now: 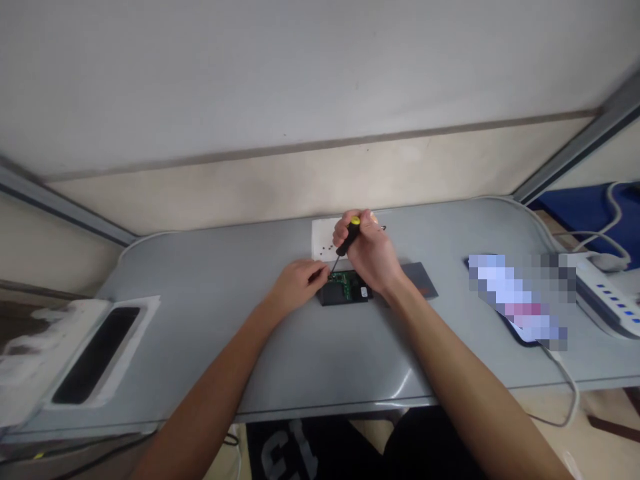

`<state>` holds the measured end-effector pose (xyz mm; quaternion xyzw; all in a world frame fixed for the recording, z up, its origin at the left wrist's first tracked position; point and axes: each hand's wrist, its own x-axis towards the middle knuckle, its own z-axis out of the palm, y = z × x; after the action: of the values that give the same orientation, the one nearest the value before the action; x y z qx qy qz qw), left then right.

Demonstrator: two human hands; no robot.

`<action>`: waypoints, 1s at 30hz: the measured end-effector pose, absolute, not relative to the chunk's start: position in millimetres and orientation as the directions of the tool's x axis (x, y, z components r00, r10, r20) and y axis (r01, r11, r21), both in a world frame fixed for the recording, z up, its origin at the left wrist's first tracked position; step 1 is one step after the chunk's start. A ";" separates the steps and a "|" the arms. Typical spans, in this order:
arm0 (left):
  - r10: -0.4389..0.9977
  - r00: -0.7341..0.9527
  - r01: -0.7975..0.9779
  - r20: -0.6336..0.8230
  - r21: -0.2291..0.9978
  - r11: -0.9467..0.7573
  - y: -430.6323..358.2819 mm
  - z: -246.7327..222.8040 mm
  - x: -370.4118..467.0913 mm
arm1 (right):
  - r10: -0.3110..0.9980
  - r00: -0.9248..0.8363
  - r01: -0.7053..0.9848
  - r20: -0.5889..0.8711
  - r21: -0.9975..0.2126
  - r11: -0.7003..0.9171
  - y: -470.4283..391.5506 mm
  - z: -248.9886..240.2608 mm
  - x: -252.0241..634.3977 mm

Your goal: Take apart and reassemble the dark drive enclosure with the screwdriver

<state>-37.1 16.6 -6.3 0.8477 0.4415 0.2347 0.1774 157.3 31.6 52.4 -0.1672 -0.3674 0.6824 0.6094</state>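
My right hand [373, 250] is wrapped around a screwdriver [353, 230] with a black handle and a yellow end cap. The screwdriver slants down to the left, its tip at the upper left of an opened black device with a green circuit board [347, 283]. At that same corner, close to the tip, the fingers of my left hand [300, 283] are pressed together; what they pinch is too small to tell. Behind the device lies a white sheet [323, 233] with several small dark screws [325, 249]. A dark grey flat panel [423, 280] lies partly behind my right forearm.
On the right are a lit phone [517, 307], blurred out in part, and a white power strip [610, 300] with cables. At the left a dark phone [97, 357] rests on a white box. The grey table [210, 267] meets a wall at the back.
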 end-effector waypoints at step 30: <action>0.821 0.522 0.663 0.231 0.496 -0.561 14.8 -4.4 -36.6 | 0.951 -0.195 -0.627 0.241 -0.776 0.067 37.1 45.9 158.0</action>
<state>-36.6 14.8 -4.4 0.8544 0.4342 0.2245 0.1762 158.0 37.1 45.9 -0.1961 -0.4121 0.6541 0.6032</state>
